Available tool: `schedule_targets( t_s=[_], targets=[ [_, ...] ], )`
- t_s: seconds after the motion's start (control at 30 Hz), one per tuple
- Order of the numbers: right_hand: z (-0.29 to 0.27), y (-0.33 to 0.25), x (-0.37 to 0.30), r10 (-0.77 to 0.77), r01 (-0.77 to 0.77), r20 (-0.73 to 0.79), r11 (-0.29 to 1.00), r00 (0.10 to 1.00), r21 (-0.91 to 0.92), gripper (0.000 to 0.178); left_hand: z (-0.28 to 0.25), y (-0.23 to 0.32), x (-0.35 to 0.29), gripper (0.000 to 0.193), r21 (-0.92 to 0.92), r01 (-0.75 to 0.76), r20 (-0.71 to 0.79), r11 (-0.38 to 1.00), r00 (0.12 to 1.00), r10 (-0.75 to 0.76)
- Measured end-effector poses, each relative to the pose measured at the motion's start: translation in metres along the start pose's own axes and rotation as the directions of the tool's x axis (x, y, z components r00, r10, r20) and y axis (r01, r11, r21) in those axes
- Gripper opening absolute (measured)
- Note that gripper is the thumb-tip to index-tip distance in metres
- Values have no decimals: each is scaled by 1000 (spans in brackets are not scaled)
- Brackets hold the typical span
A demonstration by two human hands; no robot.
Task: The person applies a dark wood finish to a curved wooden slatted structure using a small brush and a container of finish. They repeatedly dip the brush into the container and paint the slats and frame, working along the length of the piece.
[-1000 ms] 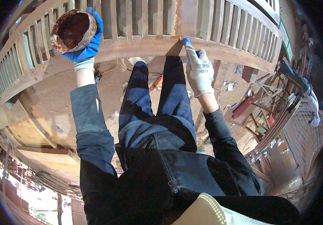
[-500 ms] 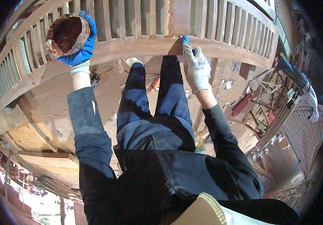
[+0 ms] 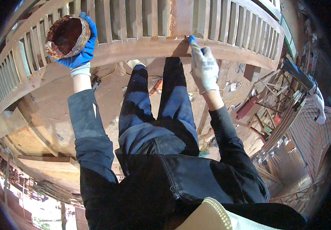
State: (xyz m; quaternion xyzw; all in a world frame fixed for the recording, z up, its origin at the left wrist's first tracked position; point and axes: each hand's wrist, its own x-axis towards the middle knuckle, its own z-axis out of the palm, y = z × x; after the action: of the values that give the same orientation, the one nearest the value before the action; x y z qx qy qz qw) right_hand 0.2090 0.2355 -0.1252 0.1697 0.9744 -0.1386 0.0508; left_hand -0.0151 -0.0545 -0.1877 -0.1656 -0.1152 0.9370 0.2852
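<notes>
My left hand [image 3: 81, 57], in a blue-coated glove with a pale cuff, is closed round a bowl [image 3: 84, 36] from its right side and underneath. The bowl's rim is crusted, and dark reddish-brown matter coats its inside. My right hand [image 3: 205, 69], in a glove with a pale back and blue fingers, is closed at the rail [image 3: 142, 48] of a slatted wooden frame. A small dark tip shows by its fingers, just below the frame's wide flat panel [image 3: 182, 19]; what they hold is mostly hidden. Reddish-brown smears line the panel's left and lower edges.
Upright slats [image 3: 139, 19] run along both sides of the panel. Below lie a yellow cord [image 3: 109, 73] and an orange tool [image 3: 157, 86]. Stacked timber and a striped sheet [image 3: 311, 132] are at the right; wooden boards [image 3: 52, 168] lie at the left.
My right hand has shifted slightly to the right and tilted, its fingers now angled up-left beside the panel's lower edge. My left hand keeps the bowl in nearly the same place.
</notes>
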Motion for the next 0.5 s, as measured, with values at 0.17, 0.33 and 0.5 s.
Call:
schedule_targets(
  t_s=[0.17,0.33,0.5],
  targets=[
    [-12,-3,-1,-1,-3,75,999,997,52,51,6,-12,1,81,36,-22,48,999,999,20],
    [1,0,2,-36,36,6,999,999,-27,51,9,-13,2,81,-22,-18,17,1000,1000,18],
    [-13,-7,-5,48,-56,95,996,994,76,53,8,-10,-2,80,-24,-13,10,1000,1000,13]
  ],
)
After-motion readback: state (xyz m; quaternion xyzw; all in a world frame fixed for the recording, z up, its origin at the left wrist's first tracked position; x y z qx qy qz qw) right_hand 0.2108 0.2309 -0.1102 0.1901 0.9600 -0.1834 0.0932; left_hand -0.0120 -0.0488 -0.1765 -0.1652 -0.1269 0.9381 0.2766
